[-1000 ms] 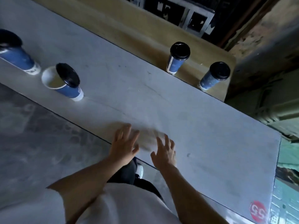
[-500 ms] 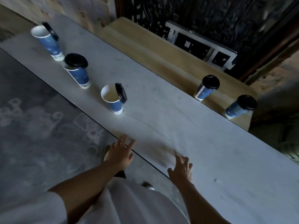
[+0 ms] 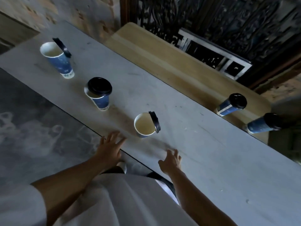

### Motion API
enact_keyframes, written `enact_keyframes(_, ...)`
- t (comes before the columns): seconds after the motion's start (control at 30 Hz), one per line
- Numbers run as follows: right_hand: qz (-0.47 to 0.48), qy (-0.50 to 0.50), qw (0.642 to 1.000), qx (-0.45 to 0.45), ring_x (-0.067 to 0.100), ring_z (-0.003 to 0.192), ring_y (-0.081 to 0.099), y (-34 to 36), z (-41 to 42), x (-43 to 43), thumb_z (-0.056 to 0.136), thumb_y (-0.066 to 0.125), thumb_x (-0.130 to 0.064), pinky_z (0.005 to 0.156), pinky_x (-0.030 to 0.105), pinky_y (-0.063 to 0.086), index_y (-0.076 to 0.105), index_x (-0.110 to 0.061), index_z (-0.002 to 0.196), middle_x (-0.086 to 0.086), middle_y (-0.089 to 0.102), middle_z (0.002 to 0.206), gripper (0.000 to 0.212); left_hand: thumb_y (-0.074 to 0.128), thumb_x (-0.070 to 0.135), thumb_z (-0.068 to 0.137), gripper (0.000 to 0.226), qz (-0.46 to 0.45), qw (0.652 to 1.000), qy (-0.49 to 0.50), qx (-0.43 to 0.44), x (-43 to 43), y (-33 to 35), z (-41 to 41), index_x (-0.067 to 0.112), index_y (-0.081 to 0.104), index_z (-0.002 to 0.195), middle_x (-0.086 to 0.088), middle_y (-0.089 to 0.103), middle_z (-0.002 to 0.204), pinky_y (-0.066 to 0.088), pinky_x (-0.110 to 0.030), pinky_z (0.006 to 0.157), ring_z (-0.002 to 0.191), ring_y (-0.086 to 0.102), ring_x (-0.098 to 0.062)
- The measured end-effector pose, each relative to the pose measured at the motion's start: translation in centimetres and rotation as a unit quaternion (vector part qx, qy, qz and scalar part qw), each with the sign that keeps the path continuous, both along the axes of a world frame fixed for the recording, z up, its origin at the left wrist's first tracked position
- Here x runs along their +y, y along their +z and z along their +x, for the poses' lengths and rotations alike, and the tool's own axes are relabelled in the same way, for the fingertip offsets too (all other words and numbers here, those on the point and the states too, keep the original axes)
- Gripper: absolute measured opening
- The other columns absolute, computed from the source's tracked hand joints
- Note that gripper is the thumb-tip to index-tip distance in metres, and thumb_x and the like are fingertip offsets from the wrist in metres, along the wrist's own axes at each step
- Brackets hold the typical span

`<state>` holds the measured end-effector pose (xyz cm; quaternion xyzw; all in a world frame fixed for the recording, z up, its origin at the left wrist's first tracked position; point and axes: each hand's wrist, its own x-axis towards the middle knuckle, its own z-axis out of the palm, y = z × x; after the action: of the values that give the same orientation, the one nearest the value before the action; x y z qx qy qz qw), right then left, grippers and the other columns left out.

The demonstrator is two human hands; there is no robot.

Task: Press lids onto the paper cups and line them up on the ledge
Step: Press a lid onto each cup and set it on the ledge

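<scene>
Moved: left hand [image 3: 109, 150] closer to nearest cup [image 3: 144, 128].
Left fingers: spread, empty, at desk [image 3: 211, 160] edge.
Right hand [image 3: 171, 161]: fingers spread, empty.
Lid [image 3: 154, 122]: tilted on cup's rim.

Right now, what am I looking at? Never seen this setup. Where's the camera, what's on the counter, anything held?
No machine: one camera worn on a person's head looks down at their bare arms. The left hand and right hand are open by the grey counter at its near edge; neither has a grip on anything. Three blue paper cups stand on the counter: the nearest cup has its black lid propped on edge at the rim, likewise the far cup; the middle cup has an askew lid on top. On the wooden ledge behind stand a lidded cup and a second lidded cup.
</scene>
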<state>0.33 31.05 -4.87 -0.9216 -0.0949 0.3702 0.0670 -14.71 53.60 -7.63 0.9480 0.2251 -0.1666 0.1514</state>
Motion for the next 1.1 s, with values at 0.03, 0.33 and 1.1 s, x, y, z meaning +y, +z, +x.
enact_keyframes(0.03,0.003,-0.016,1.0,0.009,0.034,0.138,0.031,0.3,0.5,0.0,0.091,0.057,-0.027,0.109,0.039,0.037,0.043,-0.02,0.146,0.008,0.023,0.155,0.057,0.056,0.037,0.09,0.067,-0.01,1.0,0.021,0.001,0.7,0.0,0.5,0.031,0.033,0.152,-0.005,0.02,0.164,0.02,-0.048,0.117,0.149,0.019,-0.03)
enact_keyframes(0.33,0.376,-0.359,0.841,0.15,0.027,0.102,0.066,7.5,7.8,4.2,0.096,0.061,-0.019,0.08,0.038,0.055,0.067,-0.021,0.113,0.008,0.07,0.116,0.018,0.091,0.035,0.067,0.094,-0.345,0.909,0.137,-0.188,3.0,4.8,4.9,0.023,0.04,0.145,-0.001,0.052,0.143,0.049,-0.04,0.102,0.126,0.055,-0.019)
enact_keyframes(1.1,0.416,-0.034,0.905,-0.087,0.016,0.118,0.056,13.7,5.3,8.6,0.066,0.085,-0.034,0.091,0.031,0.053,0.057,-0.03,0.134,-0.006,0.058,0.131,0.074,0.092,0.041,0.06,0.084,-0.379,0.886,0.041,-0.262,2.4,6.1,8.2,0.044,0.045,0.13,0.026,0.058,0.121,0.057,-0.023,0.085,0.109,0.058,0.003)
